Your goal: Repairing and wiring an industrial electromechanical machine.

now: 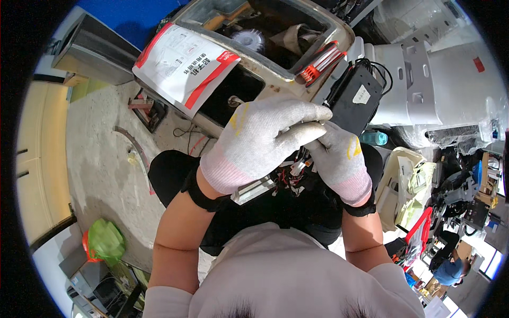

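Observation:
Both of my hands wear pale knit gloves and meet above my lap. My left hand (260,139) reaches over from the left, its fingers and thumb pressed together at the fingertips of my right hand (342,159). The right hand is curled, with its fingers closed under the left fingertips. Whatever is pinched there is hidden by the gloves. Just below them lies a tangle of wires (298,177) with small white connectors. A white metal piece (254,191) sticks out beside the wires, under my left wrist.
Ahead stands a worn machine housing (339,34) with a clear-lidded compartment. On it rest a red-and-white printed sheet (188,66) and red-handled screwdrivers (319,64). A black box (356,98) with cables is at right, near a teal bottle (374,138). Another person (449,271) sits far right.

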Demonstrator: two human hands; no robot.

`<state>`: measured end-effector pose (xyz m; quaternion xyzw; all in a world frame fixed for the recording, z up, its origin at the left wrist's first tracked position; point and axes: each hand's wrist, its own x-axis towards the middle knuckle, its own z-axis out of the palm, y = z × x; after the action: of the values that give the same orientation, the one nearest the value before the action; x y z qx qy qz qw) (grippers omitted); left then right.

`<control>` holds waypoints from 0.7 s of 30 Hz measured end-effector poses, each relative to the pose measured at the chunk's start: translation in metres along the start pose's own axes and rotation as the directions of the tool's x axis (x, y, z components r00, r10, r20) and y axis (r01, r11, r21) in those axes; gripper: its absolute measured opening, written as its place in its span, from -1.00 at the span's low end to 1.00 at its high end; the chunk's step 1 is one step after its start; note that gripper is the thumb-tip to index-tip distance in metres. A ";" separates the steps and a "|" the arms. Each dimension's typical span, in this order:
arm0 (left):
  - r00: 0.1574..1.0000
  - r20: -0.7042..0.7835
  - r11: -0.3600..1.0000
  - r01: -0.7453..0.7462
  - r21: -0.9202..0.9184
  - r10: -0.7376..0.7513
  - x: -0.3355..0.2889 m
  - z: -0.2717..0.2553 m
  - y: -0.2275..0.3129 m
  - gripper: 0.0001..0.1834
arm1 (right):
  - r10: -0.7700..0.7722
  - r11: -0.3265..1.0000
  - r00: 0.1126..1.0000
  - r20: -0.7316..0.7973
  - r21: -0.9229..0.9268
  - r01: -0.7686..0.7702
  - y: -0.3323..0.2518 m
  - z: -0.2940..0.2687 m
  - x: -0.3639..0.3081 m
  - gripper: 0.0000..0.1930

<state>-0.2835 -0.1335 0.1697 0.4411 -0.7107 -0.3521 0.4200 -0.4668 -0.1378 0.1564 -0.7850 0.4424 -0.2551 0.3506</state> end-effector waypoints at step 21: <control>0.990 0.005 0.977 -0.139 0.159 0.140 0.002 -0.005 0.006 -0.78 | -0.021 0.989 0.999 -0.026 -0.144 0.017 -0.009 0.002 -0.005 -0.83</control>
<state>-0.2817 -0.1334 0.1773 0.4232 -0.7643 -0.2626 0.4096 -0.4631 -0.1299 0.1618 -0.8089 0.4570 -0.2365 0.2846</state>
